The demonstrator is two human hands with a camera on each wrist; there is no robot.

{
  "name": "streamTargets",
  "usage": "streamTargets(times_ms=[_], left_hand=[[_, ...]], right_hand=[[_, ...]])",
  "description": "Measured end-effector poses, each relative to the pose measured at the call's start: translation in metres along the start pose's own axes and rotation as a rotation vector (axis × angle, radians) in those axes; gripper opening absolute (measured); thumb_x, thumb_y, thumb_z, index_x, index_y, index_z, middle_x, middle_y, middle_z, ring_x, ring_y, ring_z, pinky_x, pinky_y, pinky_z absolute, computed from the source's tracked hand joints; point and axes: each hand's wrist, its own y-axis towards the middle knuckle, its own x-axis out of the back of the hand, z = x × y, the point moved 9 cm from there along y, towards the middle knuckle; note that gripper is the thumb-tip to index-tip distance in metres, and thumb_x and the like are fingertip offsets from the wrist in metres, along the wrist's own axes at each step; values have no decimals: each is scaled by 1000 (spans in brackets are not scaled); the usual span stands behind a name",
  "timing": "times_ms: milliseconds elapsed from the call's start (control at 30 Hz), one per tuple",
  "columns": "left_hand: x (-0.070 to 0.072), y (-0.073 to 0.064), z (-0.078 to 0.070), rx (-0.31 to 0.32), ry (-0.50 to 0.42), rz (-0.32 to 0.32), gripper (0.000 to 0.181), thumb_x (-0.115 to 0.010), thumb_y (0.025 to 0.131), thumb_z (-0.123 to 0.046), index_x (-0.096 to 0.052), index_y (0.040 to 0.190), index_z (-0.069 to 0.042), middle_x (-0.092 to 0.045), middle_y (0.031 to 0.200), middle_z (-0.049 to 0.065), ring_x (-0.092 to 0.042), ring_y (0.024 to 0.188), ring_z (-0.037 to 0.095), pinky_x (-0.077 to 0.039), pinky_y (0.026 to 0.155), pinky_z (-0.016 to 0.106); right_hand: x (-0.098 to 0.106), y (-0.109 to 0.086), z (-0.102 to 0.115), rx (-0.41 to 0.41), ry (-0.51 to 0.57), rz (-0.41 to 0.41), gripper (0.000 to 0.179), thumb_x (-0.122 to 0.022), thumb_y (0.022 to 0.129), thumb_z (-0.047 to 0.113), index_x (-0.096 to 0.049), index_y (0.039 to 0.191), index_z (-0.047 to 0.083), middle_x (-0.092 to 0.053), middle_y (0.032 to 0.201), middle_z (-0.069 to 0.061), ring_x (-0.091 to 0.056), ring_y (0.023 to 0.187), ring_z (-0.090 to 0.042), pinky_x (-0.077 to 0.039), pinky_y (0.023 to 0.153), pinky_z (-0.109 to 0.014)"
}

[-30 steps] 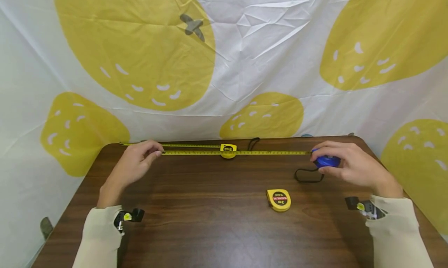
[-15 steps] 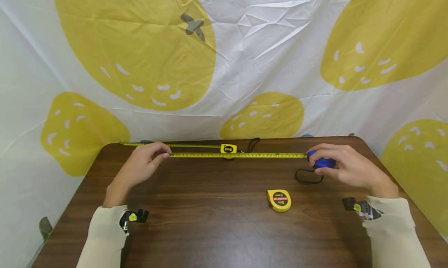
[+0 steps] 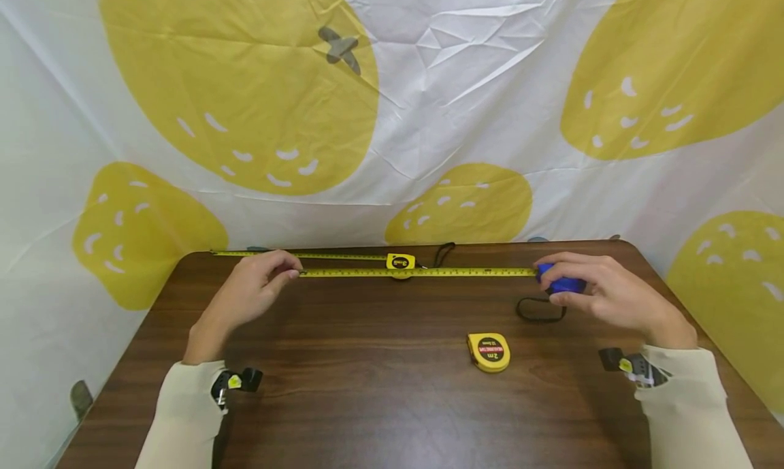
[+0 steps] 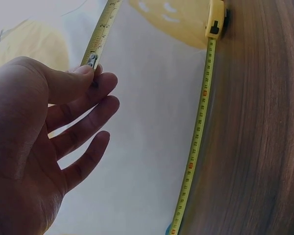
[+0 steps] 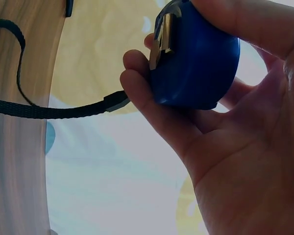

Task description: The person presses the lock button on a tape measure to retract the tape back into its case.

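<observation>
Both hands are busy with one tape measure near the back edge of the table (image 3: 367,408): the right hand (image 3: 603,288) grips its blue case (image 3: 562,278) towards the right edge, while the left hand (image 3: 248,292) pinches the metal tip (image 4: 92,58) between thumb and finger, its other fingers loosely spread, towards the left edge. The yellow blade (image 3: 465,272) runs straight between them, and a black strap (image 5: 44,111) trails from the case. The step in hand appears to be holding this blade drawn out; the next move, whether stretching or winding in, would call for a firm pinch on the tip, as the blade may spring back. By the back edge sits a yellow tape measure (image 3: 401,259), its own blade (image 3: 349,256) reaching nearly to the back left corner; a 3 shows on its label. Nearer the front edge, right of the middle, a second yellow tape measure (image 3: 488,360) reads "2m" and "MEASURING TAPE", upside down. By the pinched tip, 2 and 3 are legible; no brand is.
</observation>
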Motion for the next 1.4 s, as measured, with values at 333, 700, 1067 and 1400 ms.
streamTargets(times_ms=[333, 700, 1067, 1400], left_hand=[[-4, 2, -5, -23, 7, 4, 7, -73, 105, -2, -76, 104, -8, -75, 95, 1, -64, 82, 18, -53, 78, 45], [-6, 2, -8, -29, 7, 1, 7, -72, 105, -3, -76, 104, -10, -76, 97, 0, -65, 83, 18, -54, 79, 46], [-11, 3, -10, -10, -9, 15, 6, -72, 106, -6, -77, 106, -10, -76, 98, 1, -65, 85, 19, -53, 79, 46], [-19, 6, -12, 3, -11, 42, 5, -73, 105, -6, -77, 107, -9, -77, 101, 2, -69, 90, 22, -55, 85, 49]], right_hand=[[1, 1, -1, -81, -56, -2, 68, -98, 81, 7, -69, 141, 23, -76, 128, 2, -68, 99, -9, -55, 80, -26], [-2, 1, -3, -103, -44, 2, 68, -97, 83, 10, -68, 144, 19, -77, 124, -1, -66, 92, -6, -54, 77, -23], [-8, 6, -1, -98, -47, 21, 63, -95, 86, 13, -68, 143, 19, -75, 121, 2, -66, 93, -7, -56, 76, -29], [-14, 9, 2, -114, -32, 44, 62, -95, 88, 15, -68, 143, 19, -74, 126, 1, -68, 99, -10, -58, 80, -31]])
